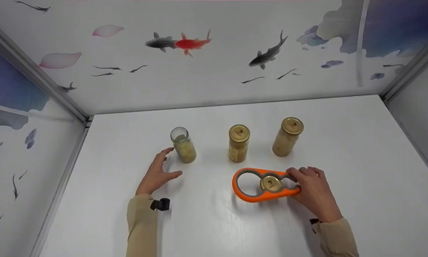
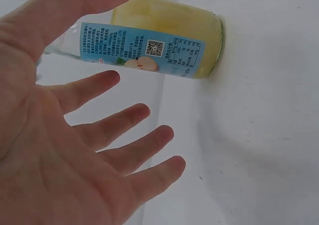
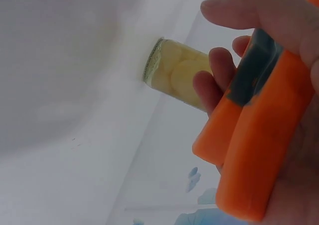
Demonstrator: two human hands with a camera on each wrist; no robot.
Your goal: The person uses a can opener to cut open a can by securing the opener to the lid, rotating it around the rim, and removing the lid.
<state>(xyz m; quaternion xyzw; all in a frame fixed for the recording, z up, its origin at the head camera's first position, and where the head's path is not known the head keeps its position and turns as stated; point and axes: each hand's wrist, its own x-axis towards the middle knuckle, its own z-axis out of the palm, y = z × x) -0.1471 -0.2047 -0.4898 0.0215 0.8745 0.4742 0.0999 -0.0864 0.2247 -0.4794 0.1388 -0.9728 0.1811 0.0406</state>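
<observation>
My right hand [image 1: 314, 189] grips the handle end of an orange jar opener [image 1: 244, 195] with grey inner rings. A gold lid [image 1: 271, 184] sits within the opener's middle ring. In the right wrist view the opener's orange handles [image 3: 259, 155] lie against the palm. My left hand [image 1: 157, 175] holds nothing; its fingers and thumb are spread beside a lidless glass jar [image 1: 186, 150] of pale fruit. The left wrist view shows that jar's blue label [image 2: 144, 51] and the loose fingers [image 2: 134, 145] apart from one another. Whether a fingertip touches the glass I cannot tell.
Two more jars with gold lids stand on the white table [image 1: 207, 221]: a middle jar [image 1: 238, 144] and a right jar [image 1: 286, 139]. Behind them rises a wall panel [image 1: 214, 78] painted with fish. Side panels flank the table at left and right.
</observation>
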